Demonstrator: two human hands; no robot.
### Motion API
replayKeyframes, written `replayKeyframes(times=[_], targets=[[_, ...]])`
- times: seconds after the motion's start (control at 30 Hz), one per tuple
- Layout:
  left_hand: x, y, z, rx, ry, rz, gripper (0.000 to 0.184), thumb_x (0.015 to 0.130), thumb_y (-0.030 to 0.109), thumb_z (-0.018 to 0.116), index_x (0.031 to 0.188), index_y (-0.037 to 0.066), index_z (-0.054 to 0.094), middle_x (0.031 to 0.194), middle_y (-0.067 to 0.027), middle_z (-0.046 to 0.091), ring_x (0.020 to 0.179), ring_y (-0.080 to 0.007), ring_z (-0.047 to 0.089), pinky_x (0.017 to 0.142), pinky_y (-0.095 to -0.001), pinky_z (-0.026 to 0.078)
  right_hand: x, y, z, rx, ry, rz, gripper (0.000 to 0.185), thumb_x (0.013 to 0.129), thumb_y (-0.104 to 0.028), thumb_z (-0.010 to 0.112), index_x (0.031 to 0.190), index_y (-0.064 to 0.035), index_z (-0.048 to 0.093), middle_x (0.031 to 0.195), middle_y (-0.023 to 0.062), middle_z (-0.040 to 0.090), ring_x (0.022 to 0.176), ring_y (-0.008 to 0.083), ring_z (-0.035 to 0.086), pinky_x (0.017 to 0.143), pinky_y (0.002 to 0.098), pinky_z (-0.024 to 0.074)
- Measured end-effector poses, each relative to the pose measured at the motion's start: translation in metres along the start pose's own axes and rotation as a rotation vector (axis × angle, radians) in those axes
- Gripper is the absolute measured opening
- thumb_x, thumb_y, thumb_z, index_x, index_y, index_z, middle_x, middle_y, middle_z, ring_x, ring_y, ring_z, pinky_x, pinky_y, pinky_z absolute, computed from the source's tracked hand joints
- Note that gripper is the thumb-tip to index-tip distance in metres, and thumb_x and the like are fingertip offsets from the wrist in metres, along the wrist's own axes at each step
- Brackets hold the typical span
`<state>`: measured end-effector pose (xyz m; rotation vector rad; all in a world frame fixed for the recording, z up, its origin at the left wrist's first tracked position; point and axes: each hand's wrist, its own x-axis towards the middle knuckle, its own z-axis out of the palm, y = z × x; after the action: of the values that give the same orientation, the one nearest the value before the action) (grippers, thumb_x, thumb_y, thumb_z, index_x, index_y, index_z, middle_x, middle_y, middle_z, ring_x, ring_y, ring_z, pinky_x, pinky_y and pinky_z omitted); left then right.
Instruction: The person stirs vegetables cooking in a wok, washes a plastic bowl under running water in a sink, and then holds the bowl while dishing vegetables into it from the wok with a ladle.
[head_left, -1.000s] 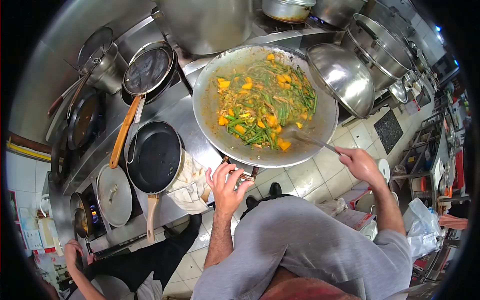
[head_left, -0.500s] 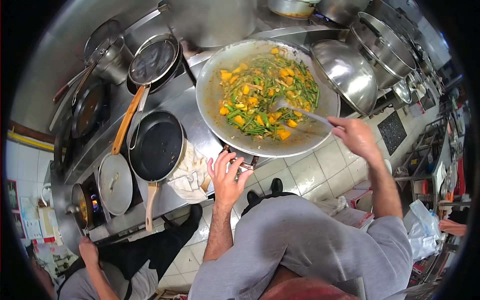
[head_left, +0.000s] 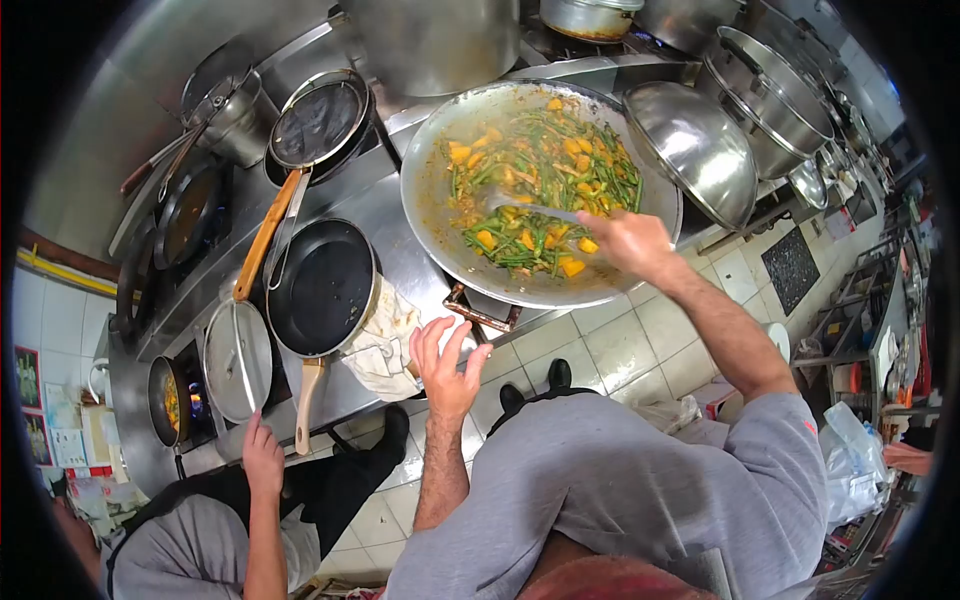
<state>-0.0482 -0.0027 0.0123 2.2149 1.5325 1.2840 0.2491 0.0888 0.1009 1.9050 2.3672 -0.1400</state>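
Observation:
In my right hand (head_left: 632,243) is the long handle of a metal spatula (head_left: 545,210), its blade low in the food. That food, green beans with orange pumpkin-like chunks (head_left: 560,165), fills much of a very wide, steaming wok (head_left: 425,235). My left hand (head_left: 446,372) hangs in front of the stove edge with fingers spread and curved, holding nothing. It is just below the wok's rusty handle (head_left: 480,308), apart from it. A crumpled cloth (head_left: 385,345) lies left of that hand, beside a black frying pan (head_left: 320,290).
At lower left, a co-worker's hand (head_left: 263,455) holds a long metal utensil (head_left: 245,365) over a round lid (head_left: 222,345). A small pan of food (head_left: 168,400) is beside a flame. A strainer (head_left: 318,118) rests behind; a large domed lid (head_left: 695,150) leans right of the wok.
My right hand has swept left over the wok, carrying the spatula blade toward the food's left side. My left hand has shifted slightly. The co-worker's hand has moved right, toward the lid.

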Motion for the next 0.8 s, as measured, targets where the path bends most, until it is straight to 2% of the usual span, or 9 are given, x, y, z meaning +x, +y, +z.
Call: replayKeyframes(times=[0.2, 0.3, 0.37, 0.53, 0.6, 0.63, 0.7, 0.73, 0.8], targets=[[0.002, 0.002, 0.013, -0.071, 0.006, -0.127, 0.053, 0.067, 0.022, 0.08, 0.113, 0.005, 0.06, 0.115, -0.0134, 0.049, 0.108, -0.0317, 0.046, 0.095, -0.0431, 0.035, -0.008, 0.082, -0.009, 0.288, 0.138, -0.05, 0.035, 0.089, -0.018, 0.049, 0.124, -0.0138, 0.045, 0.089, 0.0202, 0.064, 0.081, 0.0386, 0.062, 0.07, 0.0466, 0.0501], [0.008, 0.002, 0.021, -0.077, -0.005, -0.122, 0.061, 0.066, 0.028, 0.081, 0.117, 0.005, 0.056, 0.116, -0.0152, 0.044, 0.109, -0.0322, 0.043, 0.095, -0.0431, 0.036, 0.02, 0.117, -0.013, 0.161, 0.198, 0.046, 0.03, 0.088, -0.011, 0.044, 0.118, -0.0084, 0.043, 0.087, 0.0231, 0.063, 0.082, 0.0417, 0.061, 0.072, 0.0493, 0.049], [0.008, 0.003, 0.022, -0.096, -0.015, -0.163, 0.065, 0.065, 0.028, 0.082, 0.118, 0.004, 0.055, 0.117, -0.0156, 0.041, 0.11, -0.0321, 0.042, 0.095, -0.0427, 0.037, 0.049, 0.139, -0.018, -0.081, 0.057, 0.151, 0.033, 0.087, -0.007, 0.042, 0.12, -0.006, 0.041, 0.088, 0.0246, 0.063, 0.085, 0.0416, 0.061, 0.074, 0.0493, 0.0489], [0.003, 0.005, 0.028, -0.099, 0.042, -0.245, 0.073, 0.058, 0.022, 0.086, 0.122, 0.007, 0.055, 0.121, -0.0137, 0.039, 0.111, -0.029, 0.041, 0.094, -0.0398, 0.036, 0.12, 0.154, -0.046, -0.197, 0.024, 0.185, 0.027, 0.086, -0.008, 0.044, 0.11, -0.0024, 0.053, 0.092, 0.0239, 0.064, 0.088, 0.0393, 0.063, 0.076, 0.047, 0.0507], [-0.002, 0.006, 0.032, -0.063, 0.056, -0.258, 0.074, 0.058, 0.023, 0.087, 0.123, 0.007, 0.054, 0.121, -0.0137, 0.039, 0.112, -0.0295, 0.041, 0.095, -0.0401, 0.037, 0.146, 0.16, -0.049, -0.216, -0.188, 0.096, 0.024, 0.088, -0.01, 0.044, 0.105, -0.0028, 0.059, 0.09, 0.0221, 0.065, 0.086, 0.0374, 0.064, 0.07, 0.0459, 0.0532], [-0.005, 0.007, 0.034, -0.033, 0.071, -0.265, 0.076, 0.057, 0.025, 0.087, 0.124, 0.008, 0.054, 0.122, -0.0137, 0.039, 0.113, -0.0299, 0.041, 0.096, -0.0404, 0.038, 0.154, 0.162, -0.048, -0.215, -0.193, 0.087, 0.024, 0.088, -0.01, 0.044, 0.105, -0.0028, 0.059, 0.09, 0.0221, 0.065, 0.086, 0.0374, 0.064, 0.07, 0.0459, 0.0532], [-0.006, 0.009, 0.036, -0.035, 0.084, -0.293, 0.078, 0.057, 0.024, 0.086, 0.126, 0.008, 0.054, 0.124, -0.0137, 0.039, 0.115, -0.0296, 0.041, 0.096, -0.0408, 0.037, 0.169, 0.155, -0.052, 0.057, -0.328, 0.101, 0.026, 0.089, -0.012, 0.044, 0.109, -0.0055, 0.059, 0.085, 0.0197, 0.064, 0.076, 0.0334, 0.066, 0.06, 0.0443, 0.0547], [-0.005, 0.011, 0.034, -0.017, 0.07, -0.302, 0.077, 0.058, 0.025, 0.086, 0.126, 0.008, 0.054, 0.124, -0.0137, 0.04, 0.115, -0.0296, 0.041, 0.097, -0.041, 0.037, 0.177, 0.151, -0.051, 0.079, -0.367, 0.111, 0.026, 0.09, -0.013, 0.045, 0.111, -0.0075, 0.058, 0.079, 0.0167, 0.063, 0.059, 0.0268, 0.063, 0.047, 0.04, 0.0509], [-0.005, 0.012, 0.034, 0.015, 0.054, -0.324, 0.077, 0.057, 0.028, 0.086, 0.125, 0.009, 0.055, 0.125, -0.0132, 0.042, 0.116, -0.0294, 0.041, 0.098, -0.0413, 0.034, 0.196, 0.152, -0.035, 0.164, -0.412, 0.037, 0.025, 0.091, -0.013, 0.045, 0.111, -0.0074, 0.058, 0.077, 0.0164, 0.062, 0.053, 0.0245, 0.059, 0.044, 0.0386, 0.0482]])
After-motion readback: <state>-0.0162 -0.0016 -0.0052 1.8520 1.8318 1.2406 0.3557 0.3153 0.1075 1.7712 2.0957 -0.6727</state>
